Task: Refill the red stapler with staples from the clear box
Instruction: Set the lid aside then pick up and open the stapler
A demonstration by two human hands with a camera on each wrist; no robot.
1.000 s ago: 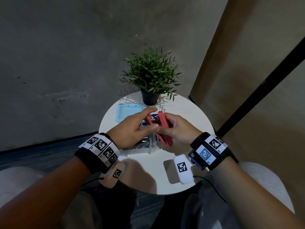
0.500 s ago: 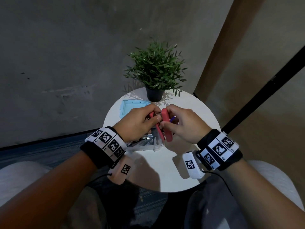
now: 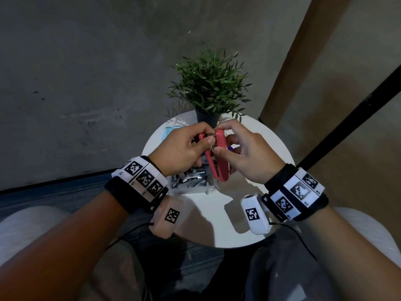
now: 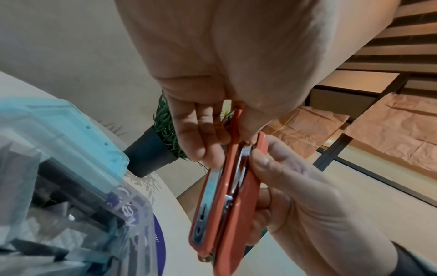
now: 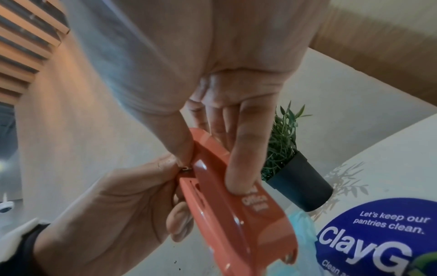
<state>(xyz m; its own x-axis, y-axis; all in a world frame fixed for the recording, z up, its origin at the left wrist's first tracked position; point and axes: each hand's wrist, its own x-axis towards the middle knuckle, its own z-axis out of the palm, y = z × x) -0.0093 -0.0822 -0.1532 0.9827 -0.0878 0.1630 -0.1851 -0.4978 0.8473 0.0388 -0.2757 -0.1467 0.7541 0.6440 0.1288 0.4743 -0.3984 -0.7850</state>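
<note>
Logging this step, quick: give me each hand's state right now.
Left hand: grips the red stapler.
Right hand: grips the same red stapler, thumb and fingers on its top cover.

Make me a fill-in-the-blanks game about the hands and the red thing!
1. Both hands hold a red ____ above the table.
2. The clear box of staples has its ____ off.
3. Behind the left hand and right hand stands a green ____ in a black pot.

Missing words: stapler; lid; plant.
</note>
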